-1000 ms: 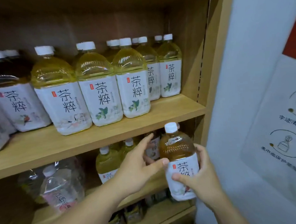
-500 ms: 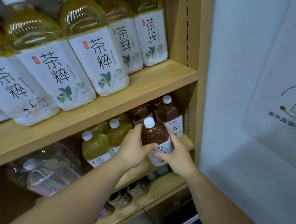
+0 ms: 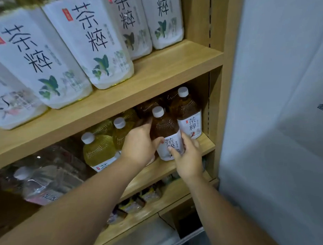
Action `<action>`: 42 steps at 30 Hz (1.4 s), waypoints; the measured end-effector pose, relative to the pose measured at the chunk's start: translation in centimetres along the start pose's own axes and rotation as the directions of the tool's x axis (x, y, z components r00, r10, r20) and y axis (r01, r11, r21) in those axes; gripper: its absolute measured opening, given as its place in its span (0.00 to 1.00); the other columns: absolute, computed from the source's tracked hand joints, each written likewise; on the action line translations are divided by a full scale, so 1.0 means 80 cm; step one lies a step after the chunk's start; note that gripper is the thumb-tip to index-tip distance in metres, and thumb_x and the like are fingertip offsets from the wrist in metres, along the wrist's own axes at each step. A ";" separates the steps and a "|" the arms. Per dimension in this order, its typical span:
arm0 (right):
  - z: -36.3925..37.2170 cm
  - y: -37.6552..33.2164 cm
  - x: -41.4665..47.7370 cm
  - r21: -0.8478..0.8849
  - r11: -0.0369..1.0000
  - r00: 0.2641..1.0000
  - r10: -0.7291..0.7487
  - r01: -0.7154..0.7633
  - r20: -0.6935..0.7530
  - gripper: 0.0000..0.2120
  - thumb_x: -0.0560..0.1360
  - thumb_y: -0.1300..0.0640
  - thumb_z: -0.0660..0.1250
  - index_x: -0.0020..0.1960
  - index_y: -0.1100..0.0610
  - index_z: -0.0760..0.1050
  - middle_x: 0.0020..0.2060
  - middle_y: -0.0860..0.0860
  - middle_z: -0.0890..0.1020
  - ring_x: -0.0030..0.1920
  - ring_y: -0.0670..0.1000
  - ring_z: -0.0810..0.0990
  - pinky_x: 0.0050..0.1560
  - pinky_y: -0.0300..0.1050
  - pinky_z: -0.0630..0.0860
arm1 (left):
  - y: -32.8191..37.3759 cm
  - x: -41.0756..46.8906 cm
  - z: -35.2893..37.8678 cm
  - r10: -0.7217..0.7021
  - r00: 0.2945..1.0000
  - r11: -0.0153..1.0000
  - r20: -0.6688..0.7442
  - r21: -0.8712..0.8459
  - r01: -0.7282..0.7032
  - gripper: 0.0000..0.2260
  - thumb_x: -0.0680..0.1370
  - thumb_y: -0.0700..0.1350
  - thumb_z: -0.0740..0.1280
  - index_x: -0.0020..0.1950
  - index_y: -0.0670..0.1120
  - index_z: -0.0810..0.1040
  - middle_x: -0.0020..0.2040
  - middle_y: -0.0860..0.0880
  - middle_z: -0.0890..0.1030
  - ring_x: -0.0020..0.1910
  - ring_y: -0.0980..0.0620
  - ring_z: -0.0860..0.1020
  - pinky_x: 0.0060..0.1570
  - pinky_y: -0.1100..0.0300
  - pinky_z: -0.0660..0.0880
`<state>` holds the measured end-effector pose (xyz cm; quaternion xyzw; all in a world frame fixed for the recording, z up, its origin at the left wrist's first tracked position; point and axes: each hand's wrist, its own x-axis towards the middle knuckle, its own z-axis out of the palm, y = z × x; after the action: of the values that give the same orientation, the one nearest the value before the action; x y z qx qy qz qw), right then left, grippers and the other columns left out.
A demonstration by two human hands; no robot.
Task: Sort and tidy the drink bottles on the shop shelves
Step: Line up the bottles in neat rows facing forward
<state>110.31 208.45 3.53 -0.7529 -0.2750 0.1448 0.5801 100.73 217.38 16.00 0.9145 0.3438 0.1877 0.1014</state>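
A brown tea bottle (image 3: 163, 127) with a white cap and white label stands on the middle shelf (image 3: 206, 145), near its front edge. My left hand (image 3: 139, 145) grips its left side, thumb across the label. My right hand (image 3: 187, 158) holds the label from the front right. Another brown tea bottle (image 3: 186, 110) stands just behind it at the shelf's right end. Yellow tea bottles (image 3: 98, 150) stand to the left on the same shelf.
Large yellow tea bottles (image 3: 92, 44) fill the upper shelf (image 3: 155, 80). A clear water jug (image 3: 42, 183) sits at the middle shelf's left. Small packets (image 3: 134, 202) lie on the lower shelf. The wooden side panel (image 3: 218, 83) and a white wall (image 3: 277, 118) close in the right.
Both hands carried the brown bottle down and in, from in front of the shelves to the middle shelf's front edge. The view dropped and came closer.
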 end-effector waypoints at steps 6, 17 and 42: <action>0.015 -0.010 0.022 0.023 0.999 0.992 0.043 -0.040 -0.122 0.22 0.70 0.56 0.80 0.59 0.52 0.75 0.55 0.49 0.80 0.56 0.50 0.81 0.54 0.43 0.81 | 0.003 0.006 -0.002 -0.069 0.996 0.997 0.049 -0.014 0.070 0.22 0.80 0.46 0.68 0.74 0.46 0.70 0.44 0.44 0.83 0.46 0.42 0.83 0.45 0.51 0.79; 0.016 -0.008 0.037 0.001 1.000 0.994 0.018 -0.018 -0.105 0.19 0.71 0.55 0.80 0.58 0.51 0.77 0.53 0.48 0.81 0.54 0.48 0.81 0.51 0.41 0.80 | -0.005 0.004 0.001 -0.049 0.996 0.989 0.071 -0.136 0.058 0.18 0.79 0.39 0.65 0.69 0.44 0.73 0.39 0.45 0.81 0.40 0.44 0.81 0.37 0.55 0.74; -0.083 -0.393 -0.057 -0.091 0.635 0.633 -0.772 0.767 -0.049 0.13 0.75 0.43 0.69 0.53 0.50 0.81 0.50 0.43 0.78 0.51 0.47 0.79 0.49 0.52 0.80 | -0.036 -0.142 -0.331 0.259 0.867 0.965 -0.426 0.079 -0.249 0.21 0.76 0.60 0.67 0.63 0.50 0.79 0.55 0.55 0.79 0.53 0.56 0.78 0.52 0.57 0.77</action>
<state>102.45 206.04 34.93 -0.5869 -0.5492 -0.1564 0.5740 80.21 213.46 36.03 0.8880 0.2365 0.3941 -0.0126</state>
